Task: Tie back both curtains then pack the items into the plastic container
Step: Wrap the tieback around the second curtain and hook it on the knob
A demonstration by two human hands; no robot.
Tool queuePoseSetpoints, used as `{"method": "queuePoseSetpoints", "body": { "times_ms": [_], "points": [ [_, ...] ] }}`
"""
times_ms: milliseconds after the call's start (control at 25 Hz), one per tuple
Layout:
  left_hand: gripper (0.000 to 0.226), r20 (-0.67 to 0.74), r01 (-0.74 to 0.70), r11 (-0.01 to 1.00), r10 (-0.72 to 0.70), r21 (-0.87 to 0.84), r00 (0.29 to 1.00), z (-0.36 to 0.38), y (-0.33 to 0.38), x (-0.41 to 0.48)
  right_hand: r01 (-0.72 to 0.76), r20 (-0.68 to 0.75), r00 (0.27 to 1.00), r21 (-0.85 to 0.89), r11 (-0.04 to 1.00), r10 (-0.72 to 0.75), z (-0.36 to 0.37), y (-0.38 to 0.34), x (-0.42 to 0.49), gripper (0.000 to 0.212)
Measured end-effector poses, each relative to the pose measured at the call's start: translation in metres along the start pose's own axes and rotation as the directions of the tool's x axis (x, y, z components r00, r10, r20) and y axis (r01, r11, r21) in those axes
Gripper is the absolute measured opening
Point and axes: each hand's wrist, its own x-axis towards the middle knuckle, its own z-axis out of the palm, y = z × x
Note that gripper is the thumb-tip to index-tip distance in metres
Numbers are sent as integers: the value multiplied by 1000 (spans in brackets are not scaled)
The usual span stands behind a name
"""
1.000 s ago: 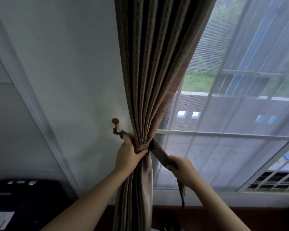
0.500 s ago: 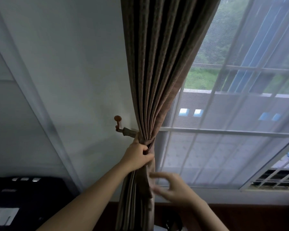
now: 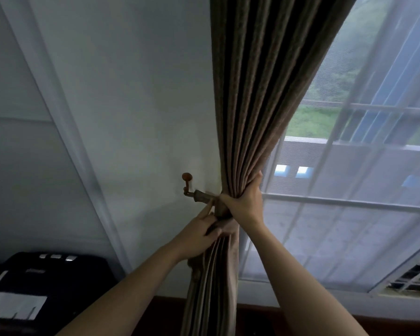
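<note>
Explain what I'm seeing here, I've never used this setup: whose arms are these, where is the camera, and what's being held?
There is no machine: a person works bare-handed, filmed by one wide-angle camera worn on their head, facing a window. The right hand is wrapped round the gathered brown curtain. The left hand grips the folds just below it, with one finger reaching up to the band, which runs to a wooden-knobbed hook on the wall. The hands hide whether the band goes fully round the curtain. No table shows; a dark box sits at lower left. The plastic container is not in view.
</note>
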Motion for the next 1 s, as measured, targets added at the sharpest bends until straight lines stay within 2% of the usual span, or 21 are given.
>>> {"method": "queuePoseSetpoints", "body": {
  "times_ms": [80,160,240,400,480,560,640,720,760,840,920,1000],
  "points": [
    [15,-105,32,999,-30,21,994,-9,-14,-8,13,-14,1000,-27,1000,-13,-2,4,5,84],
    [14,-171,58,998,-55,15,984,-20,-32,-12,19,-34,999,-60,998,-22,-4,6,11,73],
    [15,-178,50,999,-51,-10,983,-32,-46,-14,37,-18,999,-70,997,-39,-5,8,14,71],
    [8,-207,76,974,-121,-211,971,-51,-55,-11,48,-16,999,-62,997,-49,-5,11,15,75],
    [5,-256,112,886,-248,-450,934,-58,-62,-9,48,-34,998,-63,997,-51,-3,12,11,75],
    [8,-304,99,749,-381,-655,873,-57,-67,-4,43,-60,997,-39,998,-46,2,13,6,76],
    [14,-342,36,598,-506,-801,792,-51,-67,7,39,-75,996,-3,999,-39,4,12,2,79],
    [25,-382,-27,530,-573,-848,725,-47,-68,22,32,-84,996,17,999,-31,6,10,1,86],
    [29,-417,-23,564,-581,-825,699,-46,-67,29,30,-85,996,15,999,-29,7,10,1,89],
    [26,-507,36,714,-531,-699,679,-45,-66,43,22,-85,996,0,1000,-22,10,10,0,90],
    [26,-574,99,867,-405,-488,712,-43,-61,53,13,-85,996,-18,1000,-14,10,10,0,90],
    [31,-608,152,926,-344,-345,715,-38,-60,58,10,-88,996,-27,1000,-12,9,11,0,87]
  ]
}}
